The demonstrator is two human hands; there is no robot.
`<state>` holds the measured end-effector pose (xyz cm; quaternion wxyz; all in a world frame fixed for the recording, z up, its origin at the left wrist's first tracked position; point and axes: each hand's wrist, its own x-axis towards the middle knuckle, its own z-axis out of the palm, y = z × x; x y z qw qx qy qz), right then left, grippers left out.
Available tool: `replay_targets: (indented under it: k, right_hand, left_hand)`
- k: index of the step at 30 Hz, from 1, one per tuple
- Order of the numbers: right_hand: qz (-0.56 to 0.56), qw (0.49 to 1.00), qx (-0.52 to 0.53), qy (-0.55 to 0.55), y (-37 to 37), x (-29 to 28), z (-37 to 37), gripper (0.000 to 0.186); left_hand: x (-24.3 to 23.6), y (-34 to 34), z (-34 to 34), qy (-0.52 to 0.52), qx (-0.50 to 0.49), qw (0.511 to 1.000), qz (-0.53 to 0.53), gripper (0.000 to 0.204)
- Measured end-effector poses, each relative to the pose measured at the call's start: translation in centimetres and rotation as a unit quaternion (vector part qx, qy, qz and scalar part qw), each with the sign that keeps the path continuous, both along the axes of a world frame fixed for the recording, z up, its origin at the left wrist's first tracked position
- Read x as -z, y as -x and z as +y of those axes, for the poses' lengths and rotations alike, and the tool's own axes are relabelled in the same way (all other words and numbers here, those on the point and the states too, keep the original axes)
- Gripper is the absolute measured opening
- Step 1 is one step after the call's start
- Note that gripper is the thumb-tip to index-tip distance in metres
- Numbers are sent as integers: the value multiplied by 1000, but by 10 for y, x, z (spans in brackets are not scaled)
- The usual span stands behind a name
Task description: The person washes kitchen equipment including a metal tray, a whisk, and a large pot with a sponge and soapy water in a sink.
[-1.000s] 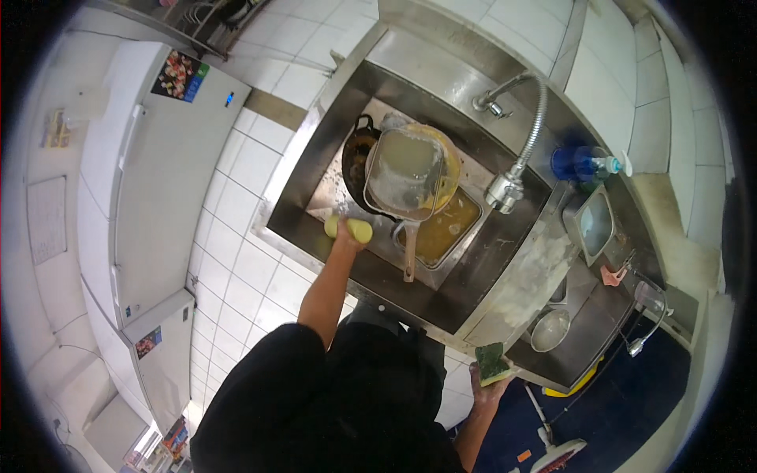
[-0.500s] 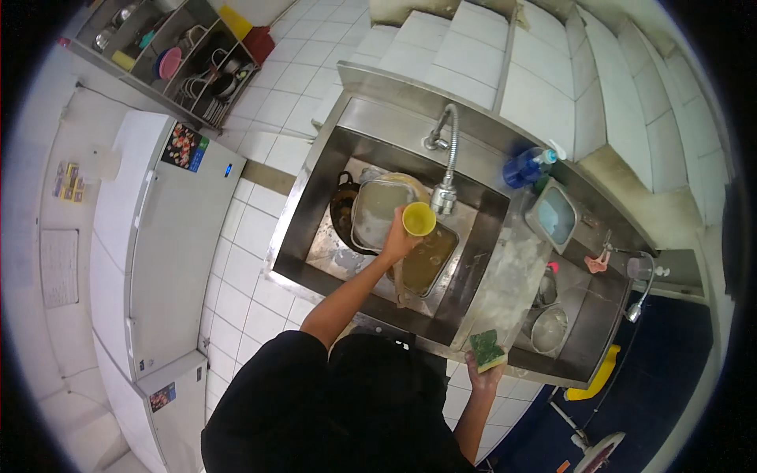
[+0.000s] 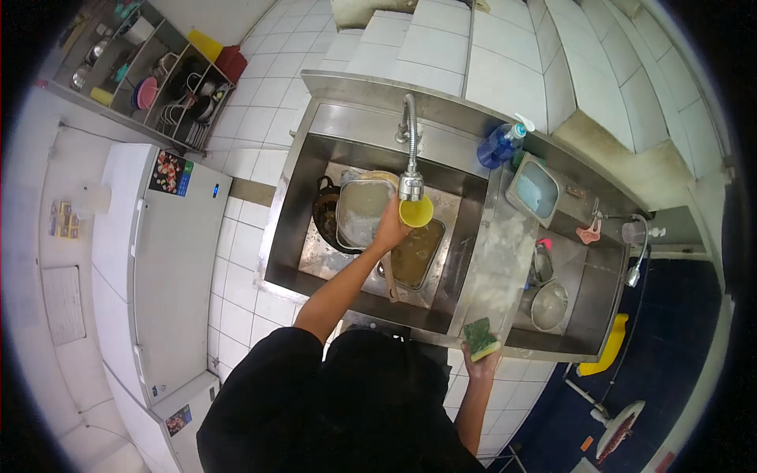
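My left hand (image 3: 389,229) is closed on a yellow cup (image 3: 416,211), its mouth facing up. The cup sits right below the spray head of the faucet (image 3: 411,186), over the large sink (image 3: 288,248). Under that hand lie a rectangular metal pan (image 3: 364,213), a dark wok (image 3: 324,217) and a second pan with murky brown liquid (image 3: 420,256). A wooden handle (image 3: 389,277) sticks out toward me. At the counter's front edge my right hand (image 3: 482,364) grips a green and yellow sponge (image 3: 480,337).
A blue soap bottle (image 3: 498,147) stands behind the counter strip, beside a metal tub (image 3: 533,191) of bluish liquid. In the smaller right sink (image 3: 578,292) is a metal bowl (image 3: 547,306). A white freezer (image 3: 177,268) and a dish rack (image 3: 150,75) are at left.
The view has shifted, moving most of the scene leftward. My left hand has brought the yellow cup closer under the faucet head. The sponge stays in my right hand.
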<state>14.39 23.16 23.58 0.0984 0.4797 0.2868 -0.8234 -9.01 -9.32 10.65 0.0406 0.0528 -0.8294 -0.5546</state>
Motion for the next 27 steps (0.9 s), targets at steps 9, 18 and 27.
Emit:
replay_targets:
  k: [9,18,27]
  right_hand:
    - [43,998,-30,27,41,-6,-19,20]
    - [35,998,-56,10,31,5,-17,25]
    - [23,999,-43,-4,5,10,-13,26]
  left_hand:
    - [-17,22,8,-191,-49,980,8,75]
    - [-3,96,5,-798,-155,558,-169,40]
    - [-60,93,35,-763,-81,557,-320,41]
